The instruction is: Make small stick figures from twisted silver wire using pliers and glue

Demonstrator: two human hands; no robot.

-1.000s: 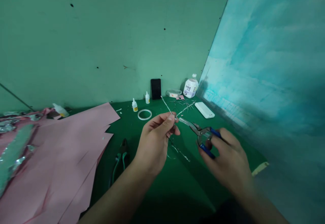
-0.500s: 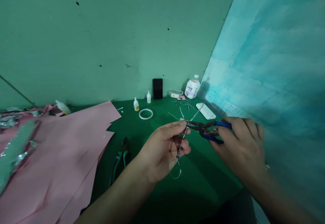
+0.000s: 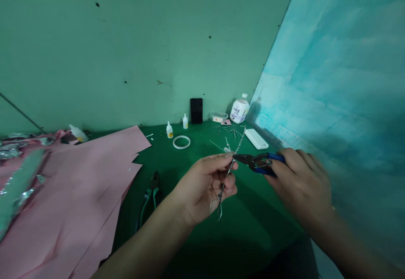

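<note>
Left hand [image 3: 202, 188]: pinches twisted wire [image 3: 230, 170]
Right hand [image 3: 300, 190]: grips blue pliers [image 3: 261, 163], tips touching the wire
Around: pink paper [image 3: 63, 211], green cutters [image 3: 152, 194], tape ring [image 3: 181, 142] on the surface [image 3: 253, 224]

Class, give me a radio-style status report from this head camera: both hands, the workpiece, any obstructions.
Left hand pinching twisted wire. Right hand gripping blue-handled pliers, tips at the wire. Pink paper sheets off left, apart from the hands.

The left hand [image 3: 202, 188] holds twisted wire [image 3: 228, 171] to blue-handled pliers [image 3: 262, 163] in the right hand [image 3: 300, 186].
</note>
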